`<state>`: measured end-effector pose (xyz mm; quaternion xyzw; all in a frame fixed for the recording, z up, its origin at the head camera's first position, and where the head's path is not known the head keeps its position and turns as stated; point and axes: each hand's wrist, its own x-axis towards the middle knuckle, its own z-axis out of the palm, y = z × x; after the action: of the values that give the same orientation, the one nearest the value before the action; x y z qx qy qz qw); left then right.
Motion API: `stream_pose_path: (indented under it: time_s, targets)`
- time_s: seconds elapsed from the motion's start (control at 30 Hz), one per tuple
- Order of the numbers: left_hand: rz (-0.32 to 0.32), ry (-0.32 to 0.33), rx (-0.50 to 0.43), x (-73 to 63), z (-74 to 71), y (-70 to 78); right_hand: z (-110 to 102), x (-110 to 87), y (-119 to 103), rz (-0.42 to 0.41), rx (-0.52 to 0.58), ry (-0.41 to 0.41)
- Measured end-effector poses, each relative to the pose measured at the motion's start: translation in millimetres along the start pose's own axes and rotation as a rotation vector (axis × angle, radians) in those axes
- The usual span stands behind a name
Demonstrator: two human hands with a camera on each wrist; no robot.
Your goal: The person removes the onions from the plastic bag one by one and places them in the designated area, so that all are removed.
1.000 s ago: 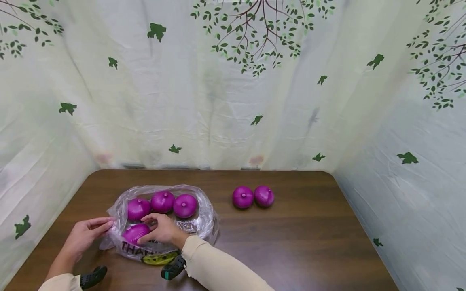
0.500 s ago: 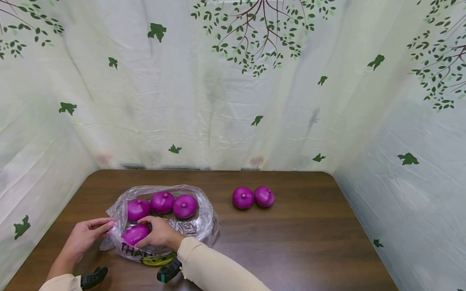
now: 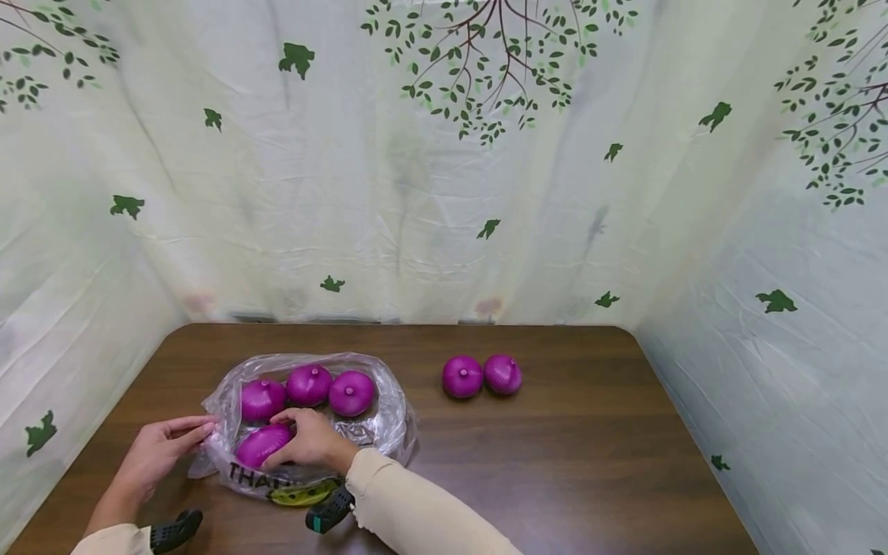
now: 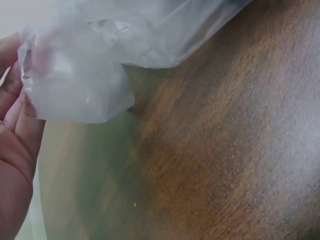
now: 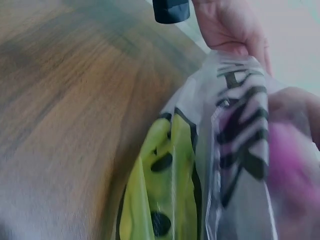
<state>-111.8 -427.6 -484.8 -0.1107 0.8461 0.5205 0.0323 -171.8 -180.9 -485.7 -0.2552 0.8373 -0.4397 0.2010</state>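
A clear plastic bag [image 3: 395, 420] with black lettering and a yellow-green print lies at the left of the table, its mouth spread wide. My left hand [image 3: 153, 455] pinches the bag's left edge between thumb and fingers; the left wrist view shows the film [image 4: 80, 85] at those fingertips. Inside the bag, my right hand [image 3: 312, 443] grips a red onion [image 3: 260, 445] near the front side, thumb in front and fingers behind. Three more red onions [image 3: 351, 393] sit in the back of the bag. In the right wrist view the held onion [image 5: 285, 155] is blurred, partly behind the film.
Two more red onions [image 3: 462, 377] stand side by side on the brown wooden table [image 3: 555, 462], right of the bag. A pale curtain [image 3: 444, 193] with leaf prints surrounds the table's back and sides.
My right hand has closed round the front onion and shifted it slightly to the right. The left hand keeps its place at the bag's edge.
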Motion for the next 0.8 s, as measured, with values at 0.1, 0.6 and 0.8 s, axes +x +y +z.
stream_pose_path:
  time_s: [0.1,0.6,0.8]
  targets:
    - [0.015,0.013,-0.002,0.2,0.5,0.8,-5,-1.8,2,0.011,0.007,0.008]
    - [0.009,-0.012,-0.019,-0.5,1.0,1.6,-27,-18.1,13,0.003,0.068,0.060]
    - [0.025,-0.008,-0.038,-1.5,3.1,0.9,-37,-21.8,19,-0.007,0.072,0.075]
